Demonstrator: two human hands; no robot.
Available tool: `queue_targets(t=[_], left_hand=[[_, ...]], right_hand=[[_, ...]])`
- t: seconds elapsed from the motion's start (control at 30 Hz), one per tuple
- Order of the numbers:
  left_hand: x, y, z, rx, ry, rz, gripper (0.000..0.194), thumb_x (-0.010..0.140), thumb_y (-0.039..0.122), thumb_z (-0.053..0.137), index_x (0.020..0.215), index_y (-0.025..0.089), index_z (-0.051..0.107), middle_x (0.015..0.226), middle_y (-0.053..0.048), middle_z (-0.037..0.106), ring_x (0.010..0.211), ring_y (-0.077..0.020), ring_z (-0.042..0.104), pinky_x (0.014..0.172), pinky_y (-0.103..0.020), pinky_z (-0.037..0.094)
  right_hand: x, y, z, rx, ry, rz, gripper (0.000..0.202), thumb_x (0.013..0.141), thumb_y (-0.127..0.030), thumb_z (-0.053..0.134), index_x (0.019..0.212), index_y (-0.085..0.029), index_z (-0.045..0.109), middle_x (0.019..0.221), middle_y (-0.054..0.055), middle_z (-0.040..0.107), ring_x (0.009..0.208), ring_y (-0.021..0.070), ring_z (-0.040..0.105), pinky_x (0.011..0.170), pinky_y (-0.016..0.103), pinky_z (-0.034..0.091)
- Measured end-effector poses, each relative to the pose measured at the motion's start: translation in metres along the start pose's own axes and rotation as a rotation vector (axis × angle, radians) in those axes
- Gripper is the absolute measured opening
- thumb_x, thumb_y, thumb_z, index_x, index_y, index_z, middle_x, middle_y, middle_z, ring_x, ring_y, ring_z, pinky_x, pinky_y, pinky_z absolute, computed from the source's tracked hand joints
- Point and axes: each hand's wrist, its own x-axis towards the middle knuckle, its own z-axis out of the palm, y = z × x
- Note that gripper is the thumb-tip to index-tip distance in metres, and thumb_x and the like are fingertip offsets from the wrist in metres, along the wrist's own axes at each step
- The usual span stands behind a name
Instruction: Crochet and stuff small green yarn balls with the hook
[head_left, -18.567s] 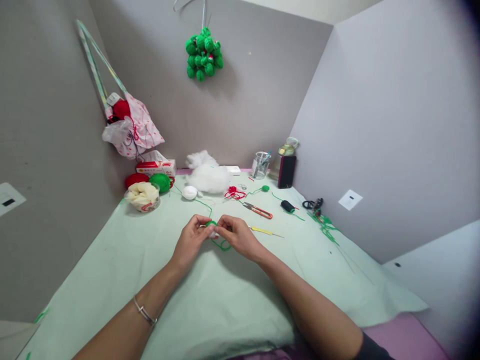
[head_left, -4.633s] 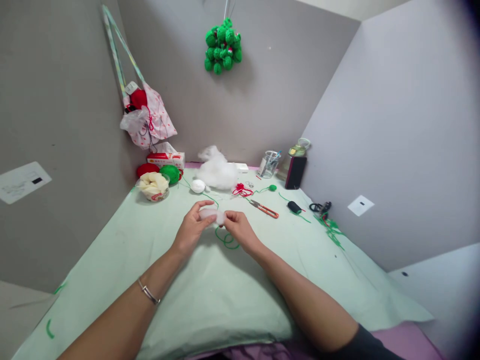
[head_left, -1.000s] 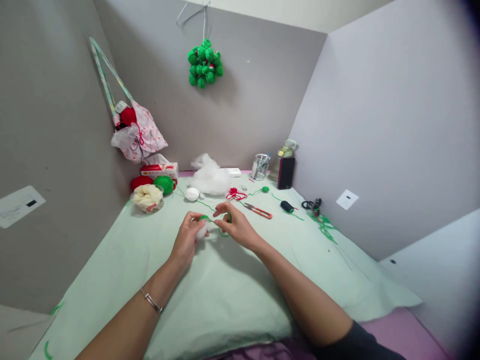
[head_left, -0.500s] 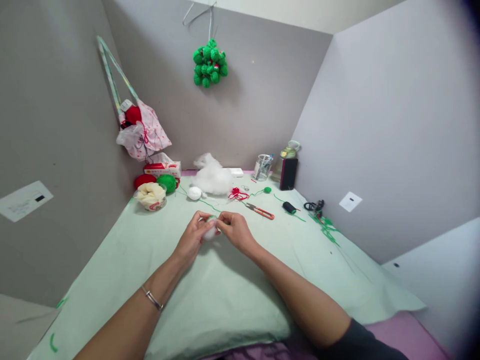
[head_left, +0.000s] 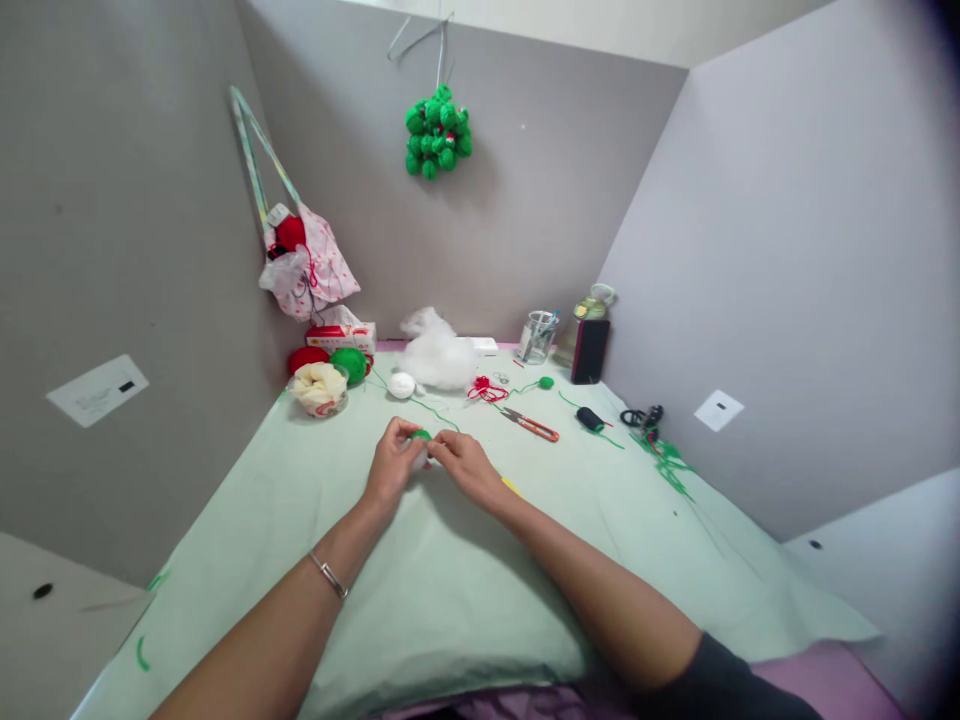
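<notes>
Between my hands, above the front half of the table, is a small green crocheted piece (head_left: 421, 436) with white stuffing showing below it. My left hand (head_left: 391, 468) is closed around its left side, the thumb lying over the front. From the right, my right hand (head_left: 466, 466) pinches at the piece with thumb and index finger. The fingers hide much of it. A green yarn strand (head_left: 439, 413) lies on the table just beyond. Farther back are a heap of white stuffing (head_left: 439, 360) and a white ball (head_left: 401, 385).
Orange thread snips (head_left: 531, 425) lie right of my hands, near red yarn (head_left: 487, 389) and a black spool (head_left: 589, 419). A tub (head_left: 321, 400) and green yarn ball (head_left: 349, 365) stand back left. A glass of pens (head_left: 538, 338) and phone (head_left: 590, 352) stand back right.
Less white stuffing shows below my hands, and more of the green piece is visible. Both hands keep hold of it. The whole view has shifted slightly.
</notes>
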Motion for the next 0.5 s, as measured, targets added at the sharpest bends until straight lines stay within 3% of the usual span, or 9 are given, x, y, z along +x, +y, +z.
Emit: queue_targets(t=[0.07,0.13,0.2,0.3,0.37,0.43,0.5], left_hand=[[-0.004,0.003,0.001,-0.011,-0.022,-0.003,0.034,0.098,0.034,0.066,0.127,0.016,0.063,0.123,-0.010,0.068,0.100,-0.0228,0.069,0.084,-0.042,0.061],[-0.006,0.005,0.001,-0.025,-0.028,-0.007,0.034,0.098,0.034,0.065,0.127,0.016,0.063,0.122,-0.010,0.068,0.099,-0.0224,0.069,0.083,-0.042,0.061],[-0.006,0.006,0.001,-0.038,-0.028,-0.014,0.034,0.098,0.034,0.065,0.127,0.016,0.063,0.121,-0.010,0.068,0.098,-0.0222,0.069,0.082,-0.042,0.061],[-0.006,0.005,0.001,-0.048,-0.045,-0.033,0.034,0.098,0.034,0.065,0.126,0.016,0.063,0.120,-0.010,0.068,0.098,-0.0220,0.069,0.082,-0.041,0.061],[-0.006,0.005,0.001,-0.051,-0.060,-0.040,0.033,0.098,0.034,0.065,0.126,0.016,0.063,0.120,-0.009,0.068,0.097,-0.0218,0.069,0.082,-0.041,0.061],[-0.008,0.006,0.002,-0.054,-0.068,-0.040,0.033,0.098,0.034,0.066,0.126,0.016,0.063,0.120,-0.009,0.068,0.097,-0.0218,0.069,0.082,-0.041,0.061],[-0.009,0.007,0.002,-0.059,-0.075,-0.038,0.034,0.098,0.034,0.066,0.126,0.016,0.063,0.121,-0.009,0.068,0.098,-0.0220,0.069,0.082,-0.041,0.061]], right_hand=[[0.002,0.004,-0.013,0.055,-0.015,-0.013,0.024,0.093,-0.030,0.058,0.072,-0.019,0.065,0.058,-0.003,0.055,0.058,0.0137,0.047,0.058,0.026,0.034],[0.001,0.005,-0.025,0.108,-0.006,-0.047,0.023,0.089,-0.032,0.063,0.071,-0.019,0.068,0.063,-0.003,0.058,0.062,0.0139,0.049,0.061,0.026,0.036],[0.000,0.002,-0.033,0.170,0.033,-0.091,0.023,0.088,-0.036,0.066,0.072,-0.019,0.069,0.083,0.003,0.068,0.078,0.0164,0.057,0.068,0.027,0.041],[-0.001,-0.003,-0.038,0.281,0.067,-0.122,0.030,0.090,-0.042,0.061,0.071,-0.020,0.063,0.109,0.008,0.070,0.094,0.0194,0.063,0.075,0.029,0.047],[-0.001,-0.005,-0.036,0.336,0.055,-0.101,0.031,0.093,-0.045,0.053,0.076,-0.021,0.058,0.106,0.007,0.070,0.079,0.0164,0.065,0.066,0.029,0.047],[0.000,-0.004,-0.034,0.352,0.049,-0.065,0.028,0.094,-0.047,0.050,0.085,-0.021,0.056,0.099,0.004,0.070,0.058,0.0119,0.057,0.055,0.028,0.043],[0.000,-0.001,-0.031,0.325,0.050,-0.041,0.025,0.092,-0.046,0.055,0.089,-0.021,0.058,0.089,0.001,0.068,0.053,0.0103,0.051,0.054,0.026,0.039]])
